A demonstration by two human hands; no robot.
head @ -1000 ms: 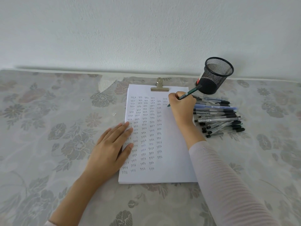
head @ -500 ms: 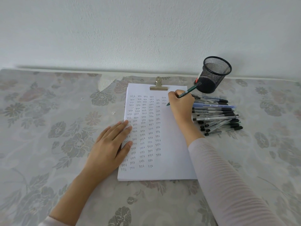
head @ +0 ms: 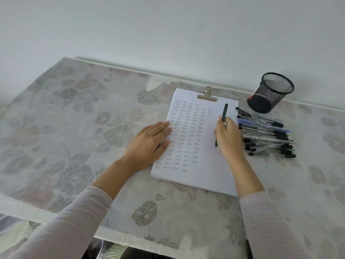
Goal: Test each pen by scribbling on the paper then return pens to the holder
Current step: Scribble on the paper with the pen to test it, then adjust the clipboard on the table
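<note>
A pale plaster wall (head: 168,34) backs a table under a grey floral cloth (head: 74,128), whose far edge meets the wall and whose near edge runs along the bottom. A wide stretch of cloth lies left of the white paper stack (head: 211,165), held by a brass clip (head: 207,95). The left hand (head: 149,143) rests flat, fingers straight, on the paper's left edge. The right hand (head: 228,139) grips a dark green pen (head: 224,113), tip down over the unwritten right column. Just right of it lies a heap of capped ballpoint pens (head: 267,135). Beyond them, near the wall, is the black wire-mesh holder (head: 268,94).
</note>
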